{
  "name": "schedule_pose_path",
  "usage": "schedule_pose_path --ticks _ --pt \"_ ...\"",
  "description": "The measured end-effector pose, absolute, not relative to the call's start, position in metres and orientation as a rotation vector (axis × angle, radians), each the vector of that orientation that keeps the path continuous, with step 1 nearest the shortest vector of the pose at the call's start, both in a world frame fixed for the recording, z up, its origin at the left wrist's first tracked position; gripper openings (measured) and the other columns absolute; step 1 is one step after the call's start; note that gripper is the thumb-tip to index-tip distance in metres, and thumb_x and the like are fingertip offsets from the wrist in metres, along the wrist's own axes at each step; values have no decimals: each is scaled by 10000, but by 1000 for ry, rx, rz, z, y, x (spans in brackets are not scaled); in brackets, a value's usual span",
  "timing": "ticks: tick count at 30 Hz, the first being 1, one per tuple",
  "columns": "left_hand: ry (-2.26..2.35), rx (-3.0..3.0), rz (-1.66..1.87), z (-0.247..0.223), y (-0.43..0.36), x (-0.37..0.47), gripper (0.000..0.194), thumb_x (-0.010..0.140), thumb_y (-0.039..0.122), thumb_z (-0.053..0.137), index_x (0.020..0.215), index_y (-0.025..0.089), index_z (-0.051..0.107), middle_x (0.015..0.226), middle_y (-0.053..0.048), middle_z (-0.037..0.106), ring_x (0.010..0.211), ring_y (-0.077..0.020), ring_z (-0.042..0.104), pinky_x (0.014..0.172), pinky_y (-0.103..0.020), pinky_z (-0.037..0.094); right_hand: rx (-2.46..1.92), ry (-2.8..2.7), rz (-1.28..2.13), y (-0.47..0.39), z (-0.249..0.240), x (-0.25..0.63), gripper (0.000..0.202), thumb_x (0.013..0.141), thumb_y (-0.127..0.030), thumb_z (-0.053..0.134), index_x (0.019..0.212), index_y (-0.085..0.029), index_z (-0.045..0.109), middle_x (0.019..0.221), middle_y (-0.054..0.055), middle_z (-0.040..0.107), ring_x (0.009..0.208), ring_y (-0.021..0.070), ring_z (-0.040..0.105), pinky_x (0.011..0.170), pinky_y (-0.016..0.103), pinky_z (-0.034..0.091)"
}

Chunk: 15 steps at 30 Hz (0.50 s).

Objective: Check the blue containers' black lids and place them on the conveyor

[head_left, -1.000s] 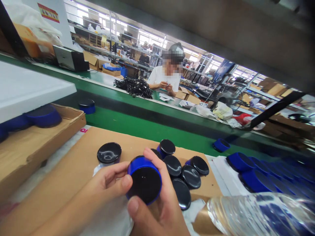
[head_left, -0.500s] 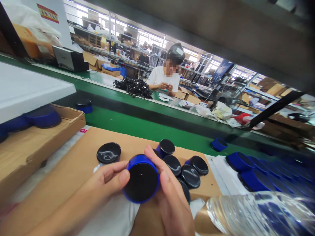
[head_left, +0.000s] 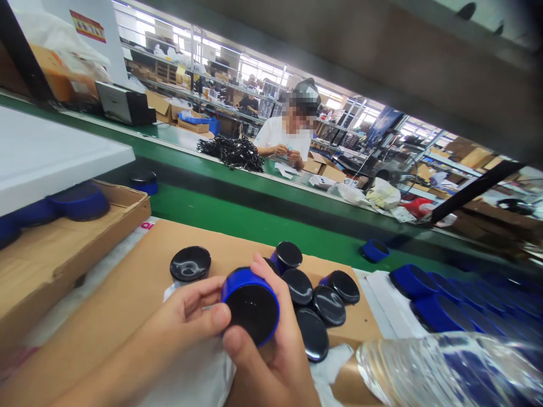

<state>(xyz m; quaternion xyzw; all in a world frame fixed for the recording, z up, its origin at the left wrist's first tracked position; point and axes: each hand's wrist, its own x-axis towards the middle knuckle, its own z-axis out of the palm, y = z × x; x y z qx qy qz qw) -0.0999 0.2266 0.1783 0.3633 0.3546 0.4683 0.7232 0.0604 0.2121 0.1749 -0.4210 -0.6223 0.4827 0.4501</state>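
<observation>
Between my two hands is a round blue case with a black face [head_left: 253, 311], its face tilted toward me. My left hand [head_left: 199, 316] grips its left side with thumb and fingers. From the right, my right hand [head_left: 275, 345] wraps it, the thumb at the lower edge and the fingers along the far side. Just beyond the hands, several round pieces with glossy black tops [head_left: 329, 305] lie on a brown cardboard sheet [head_left: 139, 271]. Another black-topped piece [head_left: 190, 264] sits apart from them, to the left.
Rows of blue cases [head_left: 445, 311] stand at the right behind a clear plastic bottle [head_left: 441, 367]. At left is a cardboard tray [head_left: 123, 206] of blue pieces under a white panel [head_left: 59, 150]. Across the green belt [head_left: 220, 215], a person [head_left: 284, 135] sits by a pile of black cables [head_left: 231, 152].
The blue case has shifted slightly right and tilted, showing more of its blue side. My right thumb has come round to its lower edge, and the hand uncovers more of a black-topped piece.
</observation>
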Motion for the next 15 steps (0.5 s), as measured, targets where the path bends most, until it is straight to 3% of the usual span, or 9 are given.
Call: schedule_pose_path --ticks 4,6,10,12,15 --pt "722 787 1052 180 226 -98 420 711 549 848 1021 275 773 978 -3 780 954 -192 708 836 -232 534 -975 -1582 1252 216 180 71 706 834 -282 651 1494 -347 407 1625 25 338 1525 296 269 1230 525 280" --pt "768 777 1051 182 225 -99 417 724 562 832 1021 276 769 952 11 783 861 -164 707 817 -223 538 -917 -1582 1371 217 182 76 684 850 -315 615 1498 -370 404 1605 3 378 1522 291 279 1212 520 320" --pt "810 747 1049 189 224 -98 375 694 565 851 911 267 781 954 25 787 681 -114 681 822 -221 540 -957 -1547 1354 218 180 74 753 854 -424 678 1530 -324 364 1565 64 440 1499 313 327 1189 517 358" --pt "824 722 1027 192 224 -97 412 678 558 866 960 269 780 1006 19 785 715 -117 689 830 -216 543 -977 -1527 1326 220 178 72 754 847 -454 701 1519 -317 388 1563 70 444 1477 311 368 1193 509 349" --pt "807 701 991 191 225 -96 494 674 553 872 1057 260 765 1050 -8 782 862 -167 716 798 -222 551 -948 -1420 1341 229 176 74 600 894 -545 618 1447 -348 494 1530 32 500 1428 269 450 1172 459 385"
